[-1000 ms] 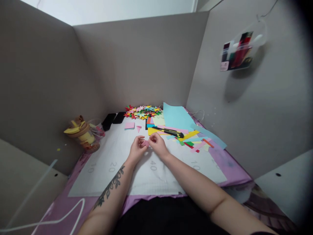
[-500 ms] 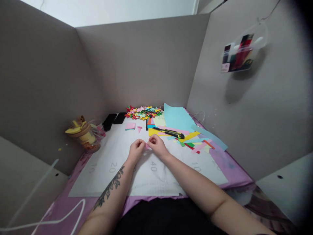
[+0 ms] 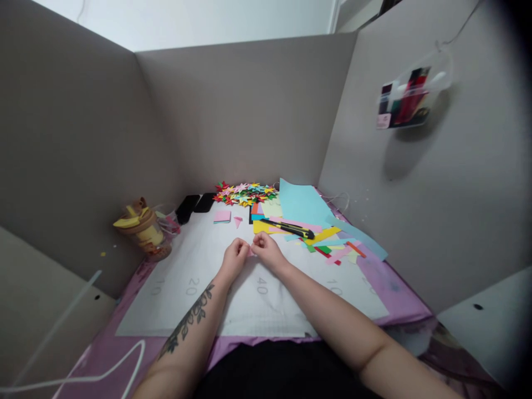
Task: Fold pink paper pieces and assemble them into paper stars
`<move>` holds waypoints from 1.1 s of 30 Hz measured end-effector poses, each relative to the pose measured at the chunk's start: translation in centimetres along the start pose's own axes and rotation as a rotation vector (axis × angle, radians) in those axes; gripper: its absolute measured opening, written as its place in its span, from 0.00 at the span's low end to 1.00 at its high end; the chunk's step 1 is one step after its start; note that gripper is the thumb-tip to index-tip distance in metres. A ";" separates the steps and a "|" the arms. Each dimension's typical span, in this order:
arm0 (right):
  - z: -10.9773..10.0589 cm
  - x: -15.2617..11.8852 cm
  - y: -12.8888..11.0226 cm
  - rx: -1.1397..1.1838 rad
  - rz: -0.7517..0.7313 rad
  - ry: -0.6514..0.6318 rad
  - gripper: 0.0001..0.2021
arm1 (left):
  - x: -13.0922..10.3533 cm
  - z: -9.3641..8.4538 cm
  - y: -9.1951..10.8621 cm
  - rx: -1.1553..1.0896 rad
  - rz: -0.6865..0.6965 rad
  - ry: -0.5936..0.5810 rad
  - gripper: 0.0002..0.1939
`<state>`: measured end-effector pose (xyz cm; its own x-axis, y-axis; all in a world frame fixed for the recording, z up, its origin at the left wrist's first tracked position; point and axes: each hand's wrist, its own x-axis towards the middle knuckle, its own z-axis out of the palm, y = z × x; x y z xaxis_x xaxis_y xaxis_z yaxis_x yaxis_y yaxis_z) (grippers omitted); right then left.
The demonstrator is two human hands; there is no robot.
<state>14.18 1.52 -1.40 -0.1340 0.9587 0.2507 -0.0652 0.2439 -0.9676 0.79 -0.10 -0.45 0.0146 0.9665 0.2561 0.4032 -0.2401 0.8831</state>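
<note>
A small pink piece of paper (image 3: 250,252) is pinched between my two hands over the white numbered sheet (image 3: 233,316); the fingers cover most of it. My left hand (image 3: 235,256) grips its left side, and my right hand (image 3: 267,250) grips the right, fingertips nearly meeting. Just beyond them lies a folded pink paper piece (image 3: 238,221). A stack of square papers (image 3: 222,216), pink on top, sits to its left. Beyond my right hand, a black and yellow utility knife (image 3: 288,228) rests on coloured paper.
Many folded paper stars (image 3: 245,193) are heaped at the back. Light blue sheets (image 3: 305,202) and cut strips (image 3: 332,246) spread on the right. At left stand a yellow-brown cup (image 3: 145,230) and two black flat objects (image 3: 195,205). Grey panels (image 3: 245,111) enclose the table.
The view has tilted up slightly, so everything sits a little lower. Both hands stay together at the pink paper, with only small finger shifts.
</note>
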 end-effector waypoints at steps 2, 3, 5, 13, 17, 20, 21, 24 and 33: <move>-0.1 0.1 0.3 -0.003 0.015 0.006 0.06 | 0.1 -0.1 -0.2 -0.009 0.001 0.040 0.07; -0.1 0.1 0.5 -0.006 0.020 0.010 0.06 | 0.1 -0.1 -0.3 -0.015 -0.004 0.062 0.08; -0.2 0.1 0.8 -0.008 0.031 0.021 0.06 | 0.2 -0.2 -0.6 -0.020 -0.012 0.101 0.08; -0.7 0.6 1.5 0.049 0.155 0.097 0.09 | 0.7 -0.6 -1.6 -0.058 -0.036 0.224 0.08; -0.8 0.6 1.4 0.027 0.167 0.142 0.08 | 0.9 -0.9 -1.8 -0.069 -0.066 0.236 0.08; -0.6 0.5 1.0 -0.024 0.105 0.165 0.07 | 0.8 -1.0 -1.6 -0.047 -0.064 0.226 0.08; -0.5 0.4 0.8 -0.046 0.077 0.164 0.07 | 0.7 -1.0 -1.5 -0.029 -0.053 0.219 0.08; -0.1 0.2 0.4 -0.107 0.019 0.117 0.06 | 0.4 -0.9 -1.1 0.021 0.004 0.163 0.07; 0.4 0.1 0.6 0.026 0.128 -0.034 0.09 | 0.1 -0.6 -1.5 -0.077 -0.003 0.038 0.12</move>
<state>13.77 1.68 -1.93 -0.1762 0.9762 0.1266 -0.0708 0.1157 -0.9908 -0.38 0.30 -1.45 -0.0216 0.9636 0.2665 0.3316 -0.2446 0.9112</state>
